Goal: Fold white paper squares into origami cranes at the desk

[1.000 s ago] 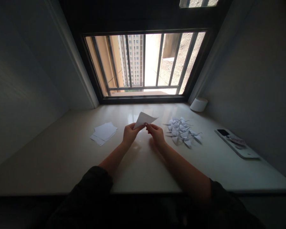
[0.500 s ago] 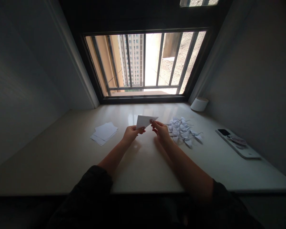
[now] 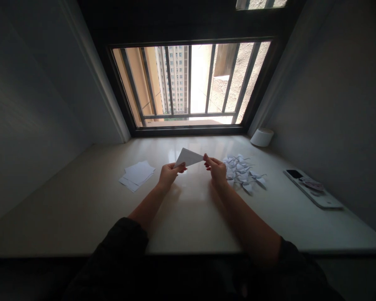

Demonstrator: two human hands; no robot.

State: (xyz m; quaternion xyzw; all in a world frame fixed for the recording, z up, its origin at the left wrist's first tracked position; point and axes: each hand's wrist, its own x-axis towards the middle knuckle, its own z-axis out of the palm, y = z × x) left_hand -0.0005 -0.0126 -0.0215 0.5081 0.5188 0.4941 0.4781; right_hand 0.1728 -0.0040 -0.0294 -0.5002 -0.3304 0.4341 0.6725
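A folded piece of white paper (image 3: 189, 157), roughly triangular, is held up above the pale sill between my two hands. My left hand (image 3: 168, 174) pinches its lower left edge, thumb on top. At the right, the fingertips of my right hand (image 3: 216, 169) close on the paper's pointed corner. Just beyond my right hand lies a heap of folded paper cranes (image 3: 242, 171), partly covered by that hand. To the left of my left hand rests a small stack of white paper sheets (image 3: 139, 174), loosely fanned.
The wide pale sill (image 3: 90, 209) runs up to a dark-framed barred window (image 3: 188, 131). A white rounded object (image 3: 262, 137) stands in the back right corner. Along the right wall lies a phone (image 3: 319, 194) in a light case. Walls close in on both sides.
The folded paper has turned, its pointed end now angled down to the right. My right hand has slid outward to the tip, and my left hand has shifted slightly left.
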